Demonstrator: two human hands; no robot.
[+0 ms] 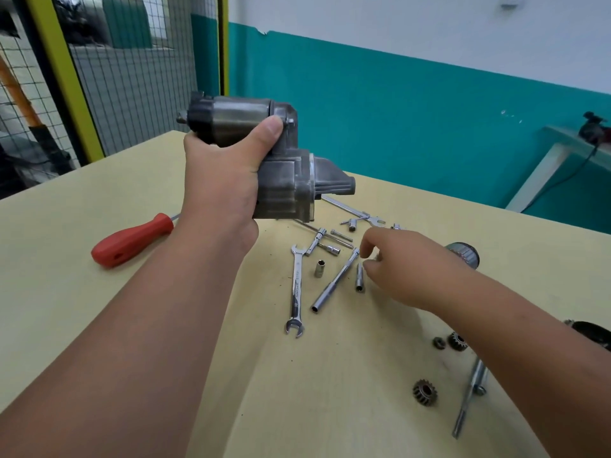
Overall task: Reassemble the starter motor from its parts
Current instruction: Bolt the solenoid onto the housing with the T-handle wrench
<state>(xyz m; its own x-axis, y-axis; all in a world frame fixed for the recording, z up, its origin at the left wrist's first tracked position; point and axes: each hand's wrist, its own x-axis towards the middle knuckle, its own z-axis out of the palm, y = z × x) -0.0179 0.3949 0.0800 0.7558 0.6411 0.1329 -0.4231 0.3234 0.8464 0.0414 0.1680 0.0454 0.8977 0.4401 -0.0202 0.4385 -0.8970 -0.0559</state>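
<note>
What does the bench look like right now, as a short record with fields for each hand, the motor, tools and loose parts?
left hand: grips the starter motor, held above the table
right hand: low beside the long socket, fingers curled; any pinch unclear
tools on table: red screwdriver, combination wrench, short socket
loose parts: far gear and near gear, by the right forearm

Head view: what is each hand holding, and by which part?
Left hand grips the grey metal starter motor around its cylindrical housing. Right hand reaches over the chrome sockets; any pinch cannot be told.
</note>
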